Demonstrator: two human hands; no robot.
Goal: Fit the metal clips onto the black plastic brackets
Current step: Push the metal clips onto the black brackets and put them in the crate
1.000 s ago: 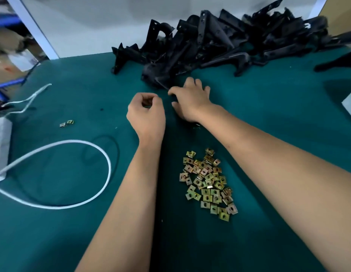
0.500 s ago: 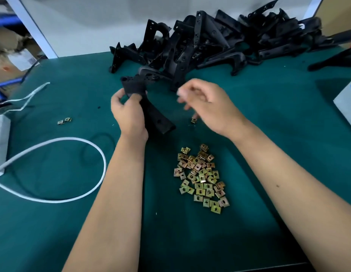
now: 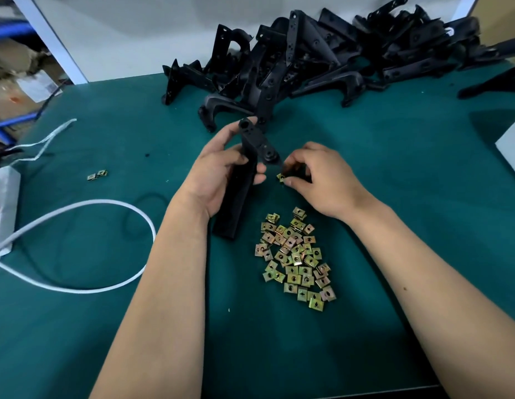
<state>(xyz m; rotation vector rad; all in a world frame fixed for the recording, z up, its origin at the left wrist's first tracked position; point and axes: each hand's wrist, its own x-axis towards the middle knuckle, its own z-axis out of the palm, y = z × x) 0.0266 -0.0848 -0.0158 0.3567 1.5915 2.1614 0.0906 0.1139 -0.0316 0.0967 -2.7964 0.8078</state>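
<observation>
Left hand (image 3: 219,174) gripped a long matte black plastic bracket (image 3: 244,180) at frame centre; right hand (image 3: 316,180) pinched a small brassy metal clip (image 3: 280,177)

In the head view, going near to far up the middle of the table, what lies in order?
Pile of metal clips → single clip pinched by the right hand, about level with the bracket gripped by the left hand → heap of black brackets at the far edge.
</observation>
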